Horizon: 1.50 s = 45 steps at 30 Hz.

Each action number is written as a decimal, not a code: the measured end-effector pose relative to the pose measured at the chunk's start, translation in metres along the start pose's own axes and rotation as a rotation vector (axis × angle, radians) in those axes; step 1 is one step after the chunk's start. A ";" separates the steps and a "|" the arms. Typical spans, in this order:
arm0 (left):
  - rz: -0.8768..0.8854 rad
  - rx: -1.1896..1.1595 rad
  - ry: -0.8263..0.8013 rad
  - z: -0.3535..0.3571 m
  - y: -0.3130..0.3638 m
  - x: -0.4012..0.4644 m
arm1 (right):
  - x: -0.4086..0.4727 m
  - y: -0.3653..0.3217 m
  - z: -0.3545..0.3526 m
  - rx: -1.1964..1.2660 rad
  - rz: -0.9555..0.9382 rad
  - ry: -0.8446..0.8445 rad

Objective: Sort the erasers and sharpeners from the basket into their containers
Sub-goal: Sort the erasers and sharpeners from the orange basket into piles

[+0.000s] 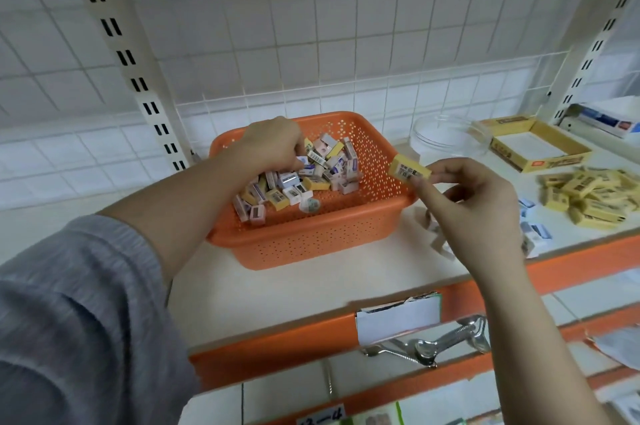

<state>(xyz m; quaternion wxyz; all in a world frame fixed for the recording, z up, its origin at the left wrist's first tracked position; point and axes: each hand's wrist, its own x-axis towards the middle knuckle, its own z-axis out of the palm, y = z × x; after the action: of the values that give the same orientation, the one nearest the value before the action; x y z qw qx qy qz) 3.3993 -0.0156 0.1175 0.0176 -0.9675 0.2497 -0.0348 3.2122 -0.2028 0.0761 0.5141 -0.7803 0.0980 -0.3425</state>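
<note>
An orange perforated basket (311,237) sits on the white shelf, holding several mixed erasers and sharpeners (304,178). My left hand (273,144) reaches down into the basket's far left corner, fingers curled among the pieces; what it grips is hidden. My right hand (474,196) hovers just right of the basket's rim and pinches a yellow eraser (410,169) with a barcode label. A clear round container (446,137) and an open yellow cardboard box (533,144) stand at the back right.
A heap of yellow erasers (592,197) lies at the right. Small white and blue pieces (533,234) lie near the shelf's orange front edge. Below hang metal spoons (446,341) and a white label holder (398,320). A slotted upright (138,78) rises at left.
</note>
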 end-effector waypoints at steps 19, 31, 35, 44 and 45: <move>-0.010 -0.711 0.497 -0.018 0.180 -0.075 | 0.021 0.056 -0.127 0.029 0.022 0.129; -0.392 -0.536 0.376 0.032 0.259 -0.037 | 0.059 0.105 -0.228 -0.038 0.098 0.024; -0.467 -0.481 0.277 0.036 0.256 -0.018 | 0.087 0.126 -0.239 -0.078 0.158 0.082; -0.489 -0.634 0.188 0.038 0.251 -0.017 | 0.167 0.144 -0.220 -0.230 0.274 -0.037; -0.480 -0.634 0.210 0.037 0.251 -0.019 | 0.171 0.147 -0.218 -0.253 0.295 -0.065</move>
<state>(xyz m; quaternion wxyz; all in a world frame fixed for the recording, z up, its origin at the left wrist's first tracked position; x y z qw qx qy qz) 3.2647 -0.2258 0.0670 -0.3159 -0.9469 0.0155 -0.0579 3.2308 -0.5160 0.0740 0.4596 -0.8265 0.2370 -0.2228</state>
